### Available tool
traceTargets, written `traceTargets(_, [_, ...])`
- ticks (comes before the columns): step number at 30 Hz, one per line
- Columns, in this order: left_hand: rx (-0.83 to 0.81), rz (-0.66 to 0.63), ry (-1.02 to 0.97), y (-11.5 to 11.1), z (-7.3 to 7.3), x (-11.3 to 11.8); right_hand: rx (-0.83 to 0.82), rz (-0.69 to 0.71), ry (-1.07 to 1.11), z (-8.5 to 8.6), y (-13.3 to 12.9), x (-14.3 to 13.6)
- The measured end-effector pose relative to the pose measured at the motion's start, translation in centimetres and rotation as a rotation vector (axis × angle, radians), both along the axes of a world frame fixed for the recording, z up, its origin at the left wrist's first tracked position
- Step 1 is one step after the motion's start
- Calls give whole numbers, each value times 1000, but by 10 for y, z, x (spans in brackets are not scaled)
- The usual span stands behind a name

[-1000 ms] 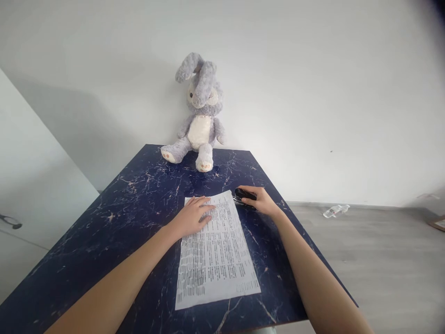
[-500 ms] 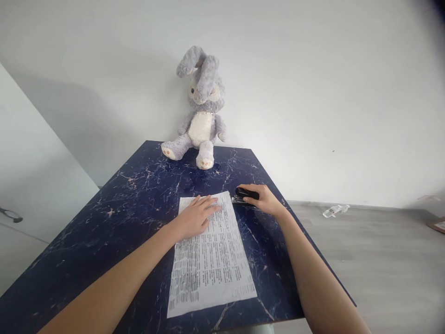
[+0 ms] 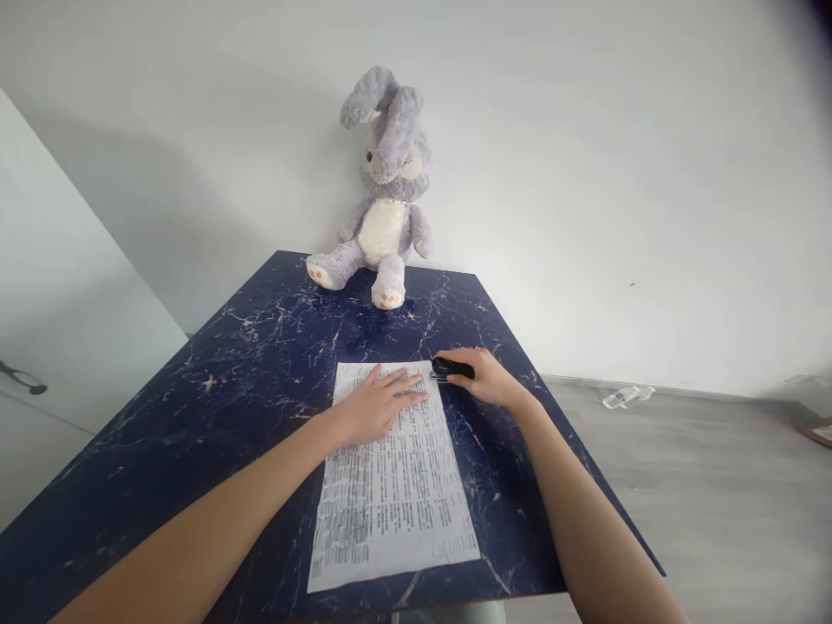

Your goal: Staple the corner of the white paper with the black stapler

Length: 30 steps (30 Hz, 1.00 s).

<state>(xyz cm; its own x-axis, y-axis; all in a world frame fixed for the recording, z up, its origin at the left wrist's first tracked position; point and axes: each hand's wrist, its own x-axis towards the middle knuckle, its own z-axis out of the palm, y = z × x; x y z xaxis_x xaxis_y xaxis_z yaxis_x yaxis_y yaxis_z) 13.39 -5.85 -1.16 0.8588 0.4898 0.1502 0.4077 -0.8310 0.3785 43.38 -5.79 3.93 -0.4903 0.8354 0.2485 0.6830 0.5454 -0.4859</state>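
Observation:
A printed white sheet of paper (image 3: 409,485) lies on the dark blue marbled table (image 3: 260,381). My left hand (image 3: 373,409) rests flat on its upper part, fingers spread and pointing right. In my right hand (image 3: 487,379) is a black stapler (image 3: 453,368), gripped from the right side. The stapler's front end meets the paper's top right corner. Whether the corner sits between its jaws is too small to tell.
A grey plush rabbit (image 3: 388,191) sits at the table's far edge against the wall. A clear plastic item (image 3: 627,397) lies on the floor to the right. At the left stands a white cabinet (image 3: 65,286) with a dark handle.
My right hand has brought the stapler left onto the paper's top right corner. My left hand has slid slightly right on the sheet. The view has shifted a little.

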Motion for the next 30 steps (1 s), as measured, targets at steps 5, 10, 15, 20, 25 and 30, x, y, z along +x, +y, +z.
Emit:
traceTargets(5, [-7,7,23,0,0,0,42,5,17,3,-2,-12])
traceTargets(10, [-4,26,15,-1,0,-2,60,-11,-25,1,0,-15])
traceTargets(15, [18,53,68,-3,6,-2,48,-7,-23,-1,0,-17])
traceTargets(20, [24,56,138,-6,13,-2,50,-10,-28,-1,-1,-25])
traceTargets(25, [46,52,156,-6,13,-1,44,-84,-47,-6,-2,-32])
traceTargets(30, [56,55,142,-6,9,0,85,-184,-327,-8,-3,-46])
